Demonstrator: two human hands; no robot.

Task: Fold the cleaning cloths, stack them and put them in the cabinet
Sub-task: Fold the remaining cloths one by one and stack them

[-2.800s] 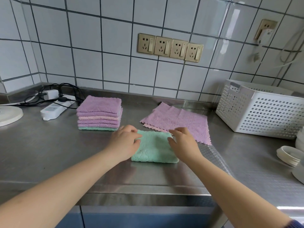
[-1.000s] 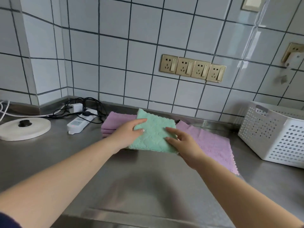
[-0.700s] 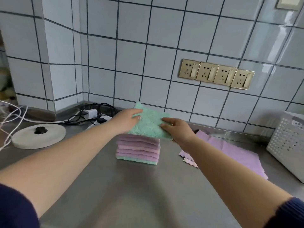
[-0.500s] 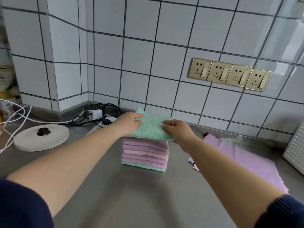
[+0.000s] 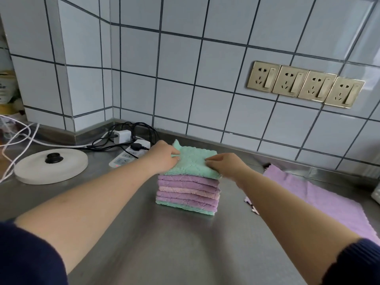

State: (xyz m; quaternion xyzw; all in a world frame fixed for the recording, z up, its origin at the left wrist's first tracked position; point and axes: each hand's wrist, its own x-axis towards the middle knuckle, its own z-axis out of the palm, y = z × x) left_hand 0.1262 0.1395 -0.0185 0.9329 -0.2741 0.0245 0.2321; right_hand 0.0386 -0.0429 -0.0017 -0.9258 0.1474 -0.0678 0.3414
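A folded green cloth [image 5: 192,161] lies on top of the stack of folded cloths [image 5: 188,195], purple, pink and green, in the middle of the steel counter [image 5: 168,243]. My left hand [image 5: 163,156] pinches the green cloth's left edge. At its right edge my right hand [image 5: 225,164] grips it with the fingers curled. To the right an unfolded purple cloth [image 5: 320,200] is spread flat on the counter, partly behind my right forearm.
A white round lid with a black knob [image 5: 51,166] lies at the left. A power strip [image 5: 129,155] with a charger and tangled cables sits behind it by the tiled wall. Wall sockets [image 5: 304,84] are at upper right. A white basket's corner [image 5: 376,194] shows at the right edge.
Both hands lifted the folded green cloth from the counter, carried it left, and lowered it onto the stack. The view has turned left with them.
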